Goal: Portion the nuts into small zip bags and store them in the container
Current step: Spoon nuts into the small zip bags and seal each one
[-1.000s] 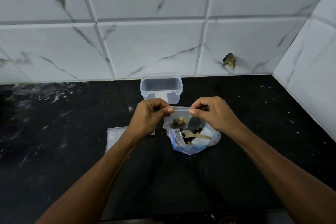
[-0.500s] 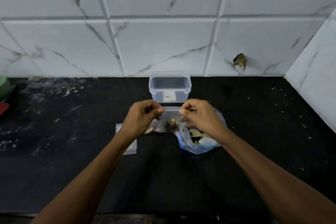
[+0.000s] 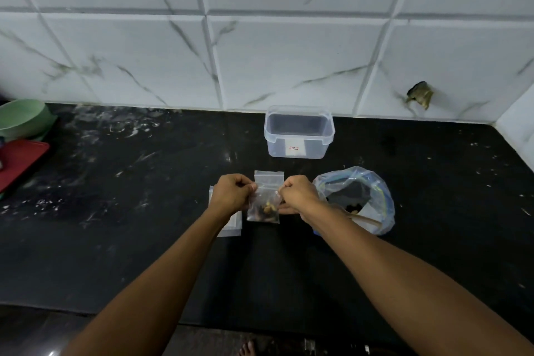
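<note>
A small clear zip bag [image 3: 263, 205] with a few nuts at its bottom hangs between my hands above the black counter. My left hand [image 3: 232, 195] pinches its top left edge and my right hand [image 3: 297, 195] pinches its top right edge. Behind it another small empty zip bag [image 3: 268, 177] lies flat. A stack of spare zip bags [image 3: 231, 225] lies under my left wrist. The big clear bag of nuts [image 3: 358, 196] sits open to the right, with a wooden spoon [image 3: 365, 220] in it. The clear plastic container [image 3: 299, 131] stands open by the wall.
At the far left edge stand a green bowl [image 3: 21, 118] and a red tray [image 3: 20, 162]. The marble-tiled wall closes the back and the right corner. The black counter [image 3: 130, 182] runs wide to the left.
My hands carried the small bag left, off the big nut bag, and lowered it toward the counter. The view has swung left, bringing the green bowl into sight.
</note>
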`<action>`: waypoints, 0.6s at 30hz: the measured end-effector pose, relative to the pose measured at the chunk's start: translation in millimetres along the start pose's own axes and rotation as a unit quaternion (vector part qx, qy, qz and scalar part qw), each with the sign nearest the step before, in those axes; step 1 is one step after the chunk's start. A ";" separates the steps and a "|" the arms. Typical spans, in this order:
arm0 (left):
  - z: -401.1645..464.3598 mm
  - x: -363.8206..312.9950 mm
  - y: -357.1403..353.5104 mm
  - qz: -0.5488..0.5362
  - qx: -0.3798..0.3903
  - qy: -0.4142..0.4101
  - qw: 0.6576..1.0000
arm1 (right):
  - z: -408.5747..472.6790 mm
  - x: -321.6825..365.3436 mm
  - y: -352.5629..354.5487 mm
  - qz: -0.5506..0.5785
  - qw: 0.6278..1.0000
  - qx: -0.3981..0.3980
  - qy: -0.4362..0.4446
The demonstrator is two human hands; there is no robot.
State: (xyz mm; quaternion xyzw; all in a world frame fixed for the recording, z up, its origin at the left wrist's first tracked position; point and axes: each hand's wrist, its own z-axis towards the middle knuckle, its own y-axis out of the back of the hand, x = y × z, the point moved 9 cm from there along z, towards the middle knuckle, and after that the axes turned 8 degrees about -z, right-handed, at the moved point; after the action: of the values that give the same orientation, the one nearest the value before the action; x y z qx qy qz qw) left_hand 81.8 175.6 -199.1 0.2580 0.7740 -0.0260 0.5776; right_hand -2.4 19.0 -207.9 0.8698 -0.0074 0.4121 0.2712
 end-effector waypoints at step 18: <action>28.4 3.5 -1.8 0.105 -0.041 -0.048 0.992 | 42.1 -3.6 -0.4 -0.179 0.975 -0.133 -0.025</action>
State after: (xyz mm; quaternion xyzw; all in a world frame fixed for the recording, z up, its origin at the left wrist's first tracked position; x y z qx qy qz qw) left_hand 105.3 165.7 -212.1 0.3123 0.7145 0.0544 0.6237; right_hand 25.3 -1.5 -232.3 0.8233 0.0870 0.3303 0.4533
